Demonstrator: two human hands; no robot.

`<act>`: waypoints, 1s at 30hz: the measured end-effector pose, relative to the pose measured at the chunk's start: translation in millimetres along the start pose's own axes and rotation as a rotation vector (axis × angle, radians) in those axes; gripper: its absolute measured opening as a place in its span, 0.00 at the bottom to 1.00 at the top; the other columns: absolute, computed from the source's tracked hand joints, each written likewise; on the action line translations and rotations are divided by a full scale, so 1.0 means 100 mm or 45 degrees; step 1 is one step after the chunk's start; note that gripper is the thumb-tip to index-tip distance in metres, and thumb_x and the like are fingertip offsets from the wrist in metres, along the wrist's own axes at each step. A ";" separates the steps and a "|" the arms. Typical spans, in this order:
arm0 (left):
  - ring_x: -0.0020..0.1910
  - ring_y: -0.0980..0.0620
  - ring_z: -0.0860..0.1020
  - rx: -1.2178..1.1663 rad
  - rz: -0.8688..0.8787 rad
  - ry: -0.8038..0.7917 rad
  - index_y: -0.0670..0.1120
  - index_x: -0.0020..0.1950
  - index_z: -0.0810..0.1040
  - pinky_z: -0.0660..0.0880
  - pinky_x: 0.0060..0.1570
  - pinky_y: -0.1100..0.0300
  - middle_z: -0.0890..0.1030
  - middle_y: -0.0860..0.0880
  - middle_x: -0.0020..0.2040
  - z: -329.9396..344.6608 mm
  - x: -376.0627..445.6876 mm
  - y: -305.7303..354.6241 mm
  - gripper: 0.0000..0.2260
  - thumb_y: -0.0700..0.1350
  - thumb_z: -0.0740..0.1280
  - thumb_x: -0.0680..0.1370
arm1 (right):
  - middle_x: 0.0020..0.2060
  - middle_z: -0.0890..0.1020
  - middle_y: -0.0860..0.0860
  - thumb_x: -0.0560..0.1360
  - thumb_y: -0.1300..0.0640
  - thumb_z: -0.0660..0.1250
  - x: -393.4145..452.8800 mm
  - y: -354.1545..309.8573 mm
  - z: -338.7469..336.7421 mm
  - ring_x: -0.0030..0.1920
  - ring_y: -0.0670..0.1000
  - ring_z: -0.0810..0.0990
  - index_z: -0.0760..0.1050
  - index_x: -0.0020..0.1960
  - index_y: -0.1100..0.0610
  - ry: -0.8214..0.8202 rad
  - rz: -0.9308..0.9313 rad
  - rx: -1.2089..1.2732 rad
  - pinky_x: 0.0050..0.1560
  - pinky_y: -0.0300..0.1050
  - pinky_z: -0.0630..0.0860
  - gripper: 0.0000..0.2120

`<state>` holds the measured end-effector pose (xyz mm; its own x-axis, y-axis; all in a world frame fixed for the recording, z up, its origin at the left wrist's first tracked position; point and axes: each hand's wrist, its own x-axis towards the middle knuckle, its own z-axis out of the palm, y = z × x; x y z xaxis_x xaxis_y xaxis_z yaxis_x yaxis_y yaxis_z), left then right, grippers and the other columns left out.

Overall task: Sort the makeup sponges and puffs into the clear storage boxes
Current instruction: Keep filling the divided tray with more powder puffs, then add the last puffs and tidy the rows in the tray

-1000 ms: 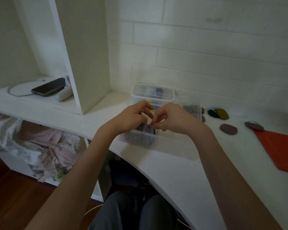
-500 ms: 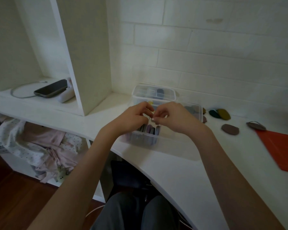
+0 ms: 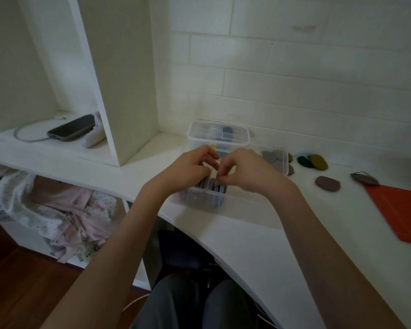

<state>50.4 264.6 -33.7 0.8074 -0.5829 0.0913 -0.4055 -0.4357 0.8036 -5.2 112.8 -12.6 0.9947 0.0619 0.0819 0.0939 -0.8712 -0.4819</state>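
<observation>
Both hands [image 3: 223,169] pinch puffs [image 3: 211,185] inside near clear box [image 3: 199,200].

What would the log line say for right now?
step: packing puffs | left hand and right hand: over clear box, fingers at upright puffs | loose puffs on counter: mauve puff

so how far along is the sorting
Partly done: a row of puffs already stands in the near clear box. Both hands, left and right, are tucking one in. Left on the counter: green, mustard and two brown puffs.
</observation>
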 end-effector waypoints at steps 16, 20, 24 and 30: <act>0.47 0.58 0.77 0.038 0.024 0.011 0.48 0.57 0.74 0.70 0.41 0.67 0.80 0.52 0.54 0.02 -0.01 0.01 0.16 0.34 0.61 0.73 | 0.37 0.81 0.43 0.67 0.51 0.76 0.02 0.01 0.07 0.40 0.45 0.78 0.84 0.39 0.49 0.063 -0.008 0.021 0.45 0.47 0.77 0.03; 0.38 0.58 0.77 -0.012 0.053 0.090 0.50 0.53 0.76 0.72 0.41 0.61 0.83 0.52 0.42 0.04 -0.02 0.02 0.09 0.40 0.63 0.75 | 0.36 0.83 0.47 0.70 0.53 0.74 0.00 0.05 -0.02 0.40 0.47 0.81 0.84 0.39 0.50 0.188 -0.001 0.156 0.45 0.46 0.78 0.02; 0.35 0.62 0.76 0.245 0.103 0.247 0.54 0.48 0.78 0.74 0.48 0.56 0.82 0.58 0.36 0.07 0.04 0.11 0.10 0.42 0.60 0.75 | 0.35 0.84 0.52 0.73 0.59 0.71 -0.13 0.22 -0.25 0.34 0.42 0.81 0.83 0.42 0.58 0.441 0.024 0.554 0.35 0.36 0.76 0.04; 0.54 0.51 0.76 0.500 0.299 0.338 0.54 0.52 0.79 0.60 0.60 0.54 0.84 0.55 0.43 0.51 0.27 0.69 0.10 0.45 0.61 0.75 | 0.37 0.83 0.55 0.77 0.58 0.66 -0.34 0.79 -0.46 0.26 0.40 0.76 0.82 0.46 0.61 0.712 0.276 0.725 0.27 0.31 0.70 0.08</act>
<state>22.5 183.5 -5.4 0.7355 -0.5244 0.4290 -0.6775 -0.5678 0.4675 -34.0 19.2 -13.2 0.8399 -0.4614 0.2859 0.0586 -0.4465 -0.8928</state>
